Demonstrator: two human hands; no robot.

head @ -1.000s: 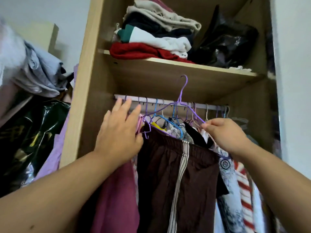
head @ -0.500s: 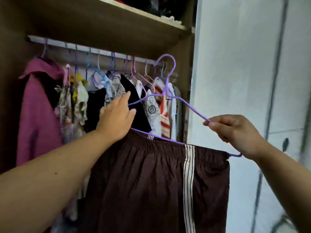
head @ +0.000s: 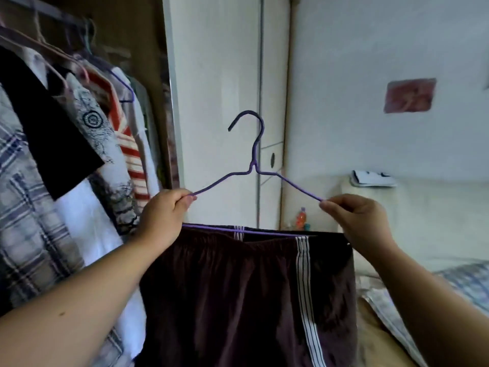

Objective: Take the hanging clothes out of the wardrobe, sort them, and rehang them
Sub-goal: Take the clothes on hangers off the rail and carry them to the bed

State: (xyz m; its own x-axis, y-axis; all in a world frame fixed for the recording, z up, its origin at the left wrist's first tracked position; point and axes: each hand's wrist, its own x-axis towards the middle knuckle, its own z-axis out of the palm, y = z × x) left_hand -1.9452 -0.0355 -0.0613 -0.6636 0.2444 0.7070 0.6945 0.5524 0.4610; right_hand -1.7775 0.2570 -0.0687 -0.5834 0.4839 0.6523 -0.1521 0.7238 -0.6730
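A purple wire hanger (head: 254, 157) is held upright in front of me, clear of the wardrobe. Dark brown shorts (head: 248, 295) with white side stripes hang folded over its bottom bar. My left hand (head: 164, 215) pinches the hanger's left shoulder and my right hand (head: 357, 218) pinches its right shoulder. To the left, several garments still hang in the wardrobe (head: 156, 75): a black top (head: 50, 133), a plaid shirt (head: 23, 229), a printed white piece (head: 98, 133) and a red-striped one (head: 132, 152).
A white closed wardrobe door (head: 219, 102) stands right behind the hanger. A bed with a patterned cover (head: 471, 284) lies at the lower right. A small orange bottle (head: 301, 218) sits low by the wall. A pink picture (head: 409, 95) hangs on the wall.
The hanger with the shorts has come off the rail and swung right, out of the wardrobe. My left hand has gone from flat against the clothes to gripping the hanger's left shoulder.
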